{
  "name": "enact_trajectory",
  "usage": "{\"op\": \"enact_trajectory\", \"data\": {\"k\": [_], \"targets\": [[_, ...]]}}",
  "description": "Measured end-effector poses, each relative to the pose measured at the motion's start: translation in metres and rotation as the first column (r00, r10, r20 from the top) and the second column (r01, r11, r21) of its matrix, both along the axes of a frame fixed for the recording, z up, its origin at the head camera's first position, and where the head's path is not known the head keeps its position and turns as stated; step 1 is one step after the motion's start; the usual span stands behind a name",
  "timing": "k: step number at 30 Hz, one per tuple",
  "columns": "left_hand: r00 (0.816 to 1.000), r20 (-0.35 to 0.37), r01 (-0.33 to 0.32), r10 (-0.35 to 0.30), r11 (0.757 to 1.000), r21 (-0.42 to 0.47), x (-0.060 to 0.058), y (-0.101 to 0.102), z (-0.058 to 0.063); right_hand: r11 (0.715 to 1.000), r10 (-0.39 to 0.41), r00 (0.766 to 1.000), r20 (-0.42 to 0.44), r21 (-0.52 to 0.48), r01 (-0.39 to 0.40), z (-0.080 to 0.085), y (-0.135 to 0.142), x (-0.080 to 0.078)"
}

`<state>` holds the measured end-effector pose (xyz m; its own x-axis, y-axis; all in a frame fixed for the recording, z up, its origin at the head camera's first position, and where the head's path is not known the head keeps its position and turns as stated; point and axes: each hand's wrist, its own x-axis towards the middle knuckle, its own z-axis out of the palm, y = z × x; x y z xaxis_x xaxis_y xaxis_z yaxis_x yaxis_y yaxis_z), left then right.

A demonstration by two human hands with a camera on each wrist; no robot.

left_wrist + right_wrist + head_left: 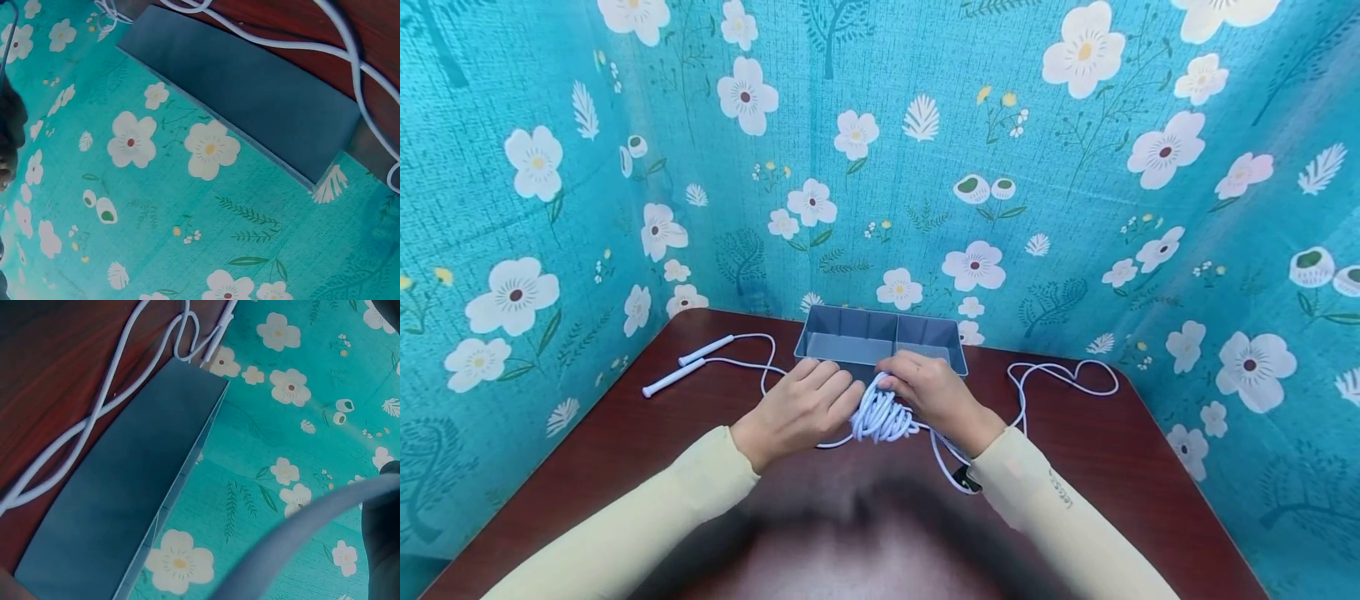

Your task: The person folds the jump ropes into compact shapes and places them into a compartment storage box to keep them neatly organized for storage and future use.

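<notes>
A pale lavender jump rope is wound into a bunched coil [883, 418] between the two hands above the table. My left hand [801, 408], fingers curled, grips the coil at its left side. At the top, my right hand [936, 396] pinches a strand between thumb and fingers. The rope's two handles [673, 379] lie on the table at the left, with cord running from them toward the hands. Another loose loop of cord [1022, 392] lies at the right. In the right wrist view a blurred strand [300, 528] passes close to the camera by the hand's dark edge.
A grey-blue two-compartment tray [896, 337] stands at the table's back edge behind the hands. Flowered teal curtain [850, 208] hangs around the dark red-brown table [587, 483]. A small dark item [966, 477] shows beside the right cuff.
</notes>
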<state>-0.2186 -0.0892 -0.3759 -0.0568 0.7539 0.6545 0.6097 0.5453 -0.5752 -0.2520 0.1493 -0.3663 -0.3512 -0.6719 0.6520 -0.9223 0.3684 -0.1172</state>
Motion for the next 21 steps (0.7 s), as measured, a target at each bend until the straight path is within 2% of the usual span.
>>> {"op": "enact_trajectory", "data": {"k": [4, 7, 9, 12, 15, 16, 21], "targets": [[1.000, 0.027, -0.011, 0.011, 1.000, -0.004, 0.003, 0.000, 0.003, 0.999, 0.028, 0.998, 0.064, 0.015, -0.029, -0.004, -0.002, 0.000], [0.999, 0.033, -0.024, 0.023, 1.000, 0.015, 0.004, -0.001, 0.007, 0.998, 0.058, 0.983, 0.176, 0.017, -0.061, -0.008, -0.002, 0.001], [0.999, 0.036, -0.034, 0.033, 0.999, 0.030, 0.005, -0.001, 0.010, 0.997, 0.077, 0.957, 0.280, 0.000, -0.080, -0.011, -0.003, 0.002], [0.996, 0.076, -0.051, 0.048, 0.998, 0.045, 0.006, -0.002, 0.015, 0.996, 0.085, 0.893, 0.442, -0.022, -0.085, -0.017, -0.006, 0.006], [0.990, 0.124, -0.069, 0.061, 0.996, 0.061, 0.007, -0.002, 0.018, 0.997, 0.072, 0.855, 0.514, -0.026, -0.069, -0.023, -0.007, 0.006], [0.989, 0.139, -0.067, 0.056, 0.995, 0.073, 0.007, -0.001, 0.018, 0.998, 0.069, 0.850, 0.523, -0.030, -0.063, -0.024, -0.007, 0.005], [0.978, 0.206, -0.061, 0.036, 0.991, 0.117, 0.008, 0.002, 0.015, 0.993, 0.090, 0.864, 0.496, -0.111, -0.040, -0.030, -0.007, -0.001]]}}
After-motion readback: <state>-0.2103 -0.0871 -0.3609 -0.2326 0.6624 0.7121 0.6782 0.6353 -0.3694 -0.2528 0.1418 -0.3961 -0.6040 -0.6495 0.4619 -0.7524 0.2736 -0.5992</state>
